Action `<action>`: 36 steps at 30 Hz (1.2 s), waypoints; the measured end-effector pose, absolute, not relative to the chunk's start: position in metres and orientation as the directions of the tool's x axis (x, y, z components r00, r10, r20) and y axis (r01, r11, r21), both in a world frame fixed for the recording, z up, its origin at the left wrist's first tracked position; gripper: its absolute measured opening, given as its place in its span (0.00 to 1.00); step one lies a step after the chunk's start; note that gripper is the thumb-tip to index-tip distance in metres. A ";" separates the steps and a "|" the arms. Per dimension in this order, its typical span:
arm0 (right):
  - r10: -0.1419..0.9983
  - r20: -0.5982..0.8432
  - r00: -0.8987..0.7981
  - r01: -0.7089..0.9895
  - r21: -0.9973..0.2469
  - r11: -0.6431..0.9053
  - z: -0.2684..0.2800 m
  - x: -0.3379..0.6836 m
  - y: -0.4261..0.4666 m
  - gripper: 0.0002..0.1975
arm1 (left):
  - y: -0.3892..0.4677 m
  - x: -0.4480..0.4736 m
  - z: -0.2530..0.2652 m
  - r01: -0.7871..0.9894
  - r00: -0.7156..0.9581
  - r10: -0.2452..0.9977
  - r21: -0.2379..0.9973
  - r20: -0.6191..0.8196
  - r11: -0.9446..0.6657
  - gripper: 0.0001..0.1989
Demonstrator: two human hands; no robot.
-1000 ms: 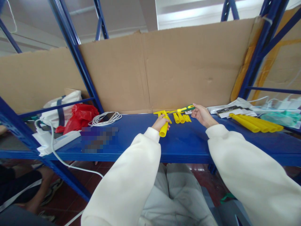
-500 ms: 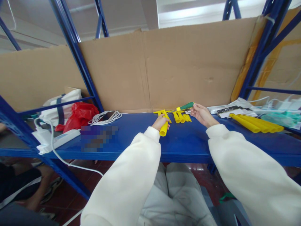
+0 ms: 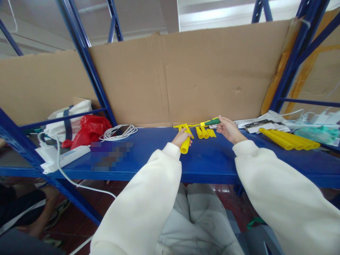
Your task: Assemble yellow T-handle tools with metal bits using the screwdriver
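My left hand [image 3: 181,137] is closed around a yellow plastic tube [image 3: 185,146], whose open round end faces me. At its far end the tube joins a wider yellow crosspiece. My right hand [image 3: 227,128] pinches the handle end of a green and yellow screwdriver [image 3: 211,122]. The screwdriver lies nearly level, its shaft pointing left to the yellow piece above my left hand; whether the tip sits in a screw is too small to tell. Just right of my left hand, several short yellow parts [image 3: 204,133] lie on the blue shelf top [image 3: 156,156].
Several long yellow tubes [image 3: 289,139] lie at the right beside papers [image 3: 264,124]. At the left are a coiled white cable [image 3: 119,132], a red plastic bag [image 3: 91,129] and a power strip [image 3: 66,159]. A cardboard sheet [image 3: 212,74] stands behind. Another person's leg shows at lower left.
The screwdriver handle has dipped slightly, lying more level, and my right fingers have shifted a little on its end. My left hand and the yellow tube stay in place.
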State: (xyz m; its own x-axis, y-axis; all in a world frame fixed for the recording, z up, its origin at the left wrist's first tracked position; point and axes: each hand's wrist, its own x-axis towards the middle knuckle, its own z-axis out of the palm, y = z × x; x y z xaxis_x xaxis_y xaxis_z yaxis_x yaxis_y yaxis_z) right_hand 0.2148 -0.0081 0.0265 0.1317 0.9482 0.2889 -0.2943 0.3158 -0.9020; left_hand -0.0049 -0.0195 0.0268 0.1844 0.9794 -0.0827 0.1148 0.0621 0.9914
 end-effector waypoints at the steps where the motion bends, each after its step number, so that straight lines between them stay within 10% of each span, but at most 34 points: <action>1: 0.948 0.293 0.125 -0.294 -0.902 0.318 0.027 0.215 -0.009 0.15 | -0.019 -0.005 0.027 0.113 0.187 0.979 0.992 -0.081 0.061 0.30; 36: 0.934 0.354 0.056 -0.293 -0.888 0.354 0.022 0.221 0.000 0.13 | -0.017 -0.005 0.026 0.115 0.166 0.983 0.992 -0.074 0.056 0.30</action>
State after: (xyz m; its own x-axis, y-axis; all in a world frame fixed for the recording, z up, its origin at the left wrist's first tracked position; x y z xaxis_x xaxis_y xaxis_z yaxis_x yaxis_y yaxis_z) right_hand 0.2212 0.0002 0.0222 0.0556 0.9336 0.3539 -0.2933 0.3540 -0.8881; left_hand -0.0054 -0.0172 0.0256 0.1660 0.9833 -0.0744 0.1150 0.0556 0.9918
